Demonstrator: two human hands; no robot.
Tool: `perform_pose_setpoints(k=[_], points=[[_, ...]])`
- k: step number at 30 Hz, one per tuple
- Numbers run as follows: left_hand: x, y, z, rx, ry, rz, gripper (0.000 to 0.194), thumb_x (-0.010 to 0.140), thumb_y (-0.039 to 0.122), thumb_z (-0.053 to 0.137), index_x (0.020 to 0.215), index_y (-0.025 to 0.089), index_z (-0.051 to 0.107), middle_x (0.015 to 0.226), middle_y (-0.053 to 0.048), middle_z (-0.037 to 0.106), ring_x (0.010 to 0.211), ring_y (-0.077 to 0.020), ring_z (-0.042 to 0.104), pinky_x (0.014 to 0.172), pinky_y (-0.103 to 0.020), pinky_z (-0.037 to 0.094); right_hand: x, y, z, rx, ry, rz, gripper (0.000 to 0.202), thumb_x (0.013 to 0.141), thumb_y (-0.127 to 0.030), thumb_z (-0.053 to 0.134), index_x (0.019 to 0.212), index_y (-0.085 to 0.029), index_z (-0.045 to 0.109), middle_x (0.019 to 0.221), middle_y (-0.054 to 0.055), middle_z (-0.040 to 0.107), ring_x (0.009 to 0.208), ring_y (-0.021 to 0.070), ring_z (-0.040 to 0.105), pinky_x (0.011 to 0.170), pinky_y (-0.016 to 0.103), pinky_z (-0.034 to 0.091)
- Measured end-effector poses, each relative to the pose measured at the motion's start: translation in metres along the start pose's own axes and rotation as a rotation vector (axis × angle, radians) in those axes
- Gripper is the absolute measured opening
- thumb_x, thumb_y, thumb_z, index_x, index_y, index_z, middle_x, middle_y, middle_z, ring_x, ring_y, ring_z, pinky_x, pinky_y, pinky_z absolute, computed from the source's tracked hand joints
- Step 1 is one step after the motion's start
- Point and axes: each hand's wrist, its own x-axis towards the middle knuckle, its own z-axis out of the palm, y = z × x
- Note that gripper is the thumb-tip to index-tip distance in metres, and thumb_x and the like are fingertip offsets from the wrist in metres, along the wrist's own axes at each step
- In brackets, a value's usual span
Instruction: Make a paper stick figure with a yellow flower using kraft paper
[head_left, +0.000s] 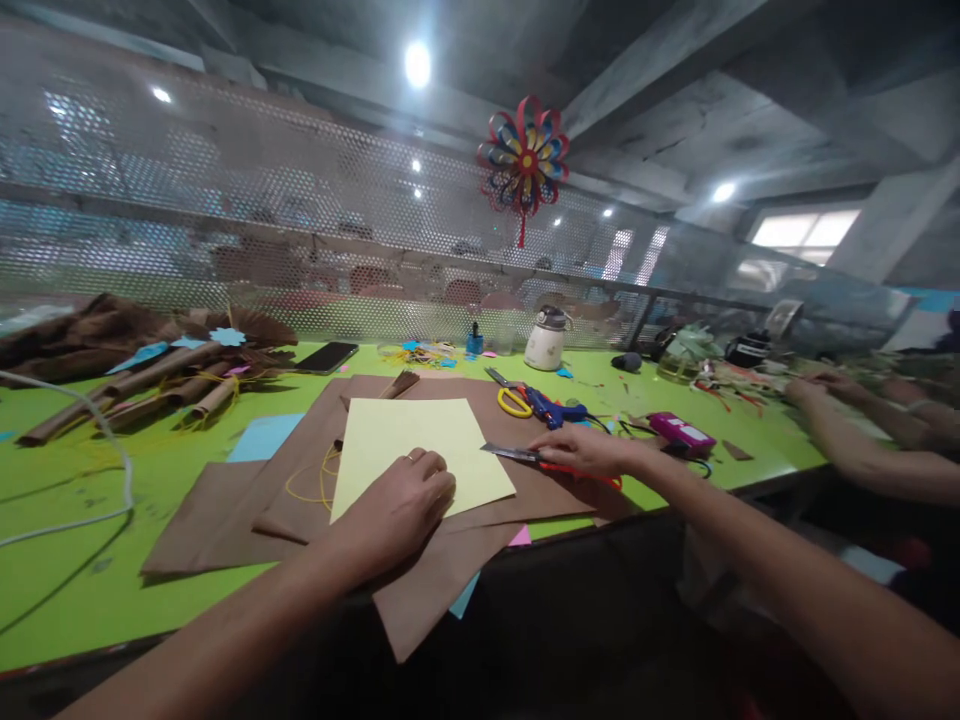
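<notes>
A pale yellow sheet (405, 435) lies over stacked brown paper (225, 515) at the front of the green table. My left hand (412, 500) rests on the sheet's lower part, fingers curled; whether anything is under them is hidden. At the sheet's right edge, my right hand (574, 448) reaches over red-handled scissors (514, 453), fingers on them near the pivot. The blades point left, their tips touching or over the sheet's edge. Yellow-handled scissors (514, 402) and a blue glue gun (555, 410) lie just behind.
Brown paper rolls (150, 390) and a black phone (328, 357) are at the left, near a white cable (127, 470). A white jug (544, 342) stands at the back. A magenta box (681, 434) lies right. Another person's arms (847, 440) are at far right.
</notes>
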Motion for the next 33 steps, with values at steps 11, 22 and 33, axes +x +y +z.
perform_pose_setpoints(k=[11,22,33], points=[[0.000,0.001,0.000,-0.001,-0.026,-0.005,0.025,0.093,0.016,0.036,0.082,0.015,0.058,0.086,-0.009,0.055,0.085,-0.0205,0.048,0.075,-0.033,0.040,-0.022,-0.020,0.027,-0.127,0.083,-0.039,0.044,0.090,-0.047,0.046,0.119,-0.018,0.061,0.108,0.013,0.061,0.099,0.0264,0.055,0.087,0.038,0.043],[0.001,0.000,0.001,-0.028,-0.027,-0.008,0.025,0.095,0.028,0.038,0.091,0.016,0.059,0.096,-0.009,0.057,0.092,-0.0211,0.051,0.081,-0.035,0.041,-0.031,-0.028,0.027,-0.228,0.039,-0.118,0.034,0.093,-0.031,0.043,0.125,-0.024,0.055,0.100,0.009,0.050,0.091,0.0210,0.050,0.081,0.034,0.041],[0.002,-0.006,0.006,-0.047,0.022,0.092,0.032,0.097,0.031,0.031,0.102,0.020,0.061,0.100,-0.008,0.061,0.094,-0.0204,0.053,0.082,-0.034,0.039,-0.035,-0.014,0.029,-0.236,0.058,-0.235,0.037,0.094,-0.033,0.044,0.130,-0.026,0.053,0.098,0.008,0.050,0.091,0.0201,0.049,0.080,0.033,0.041]])
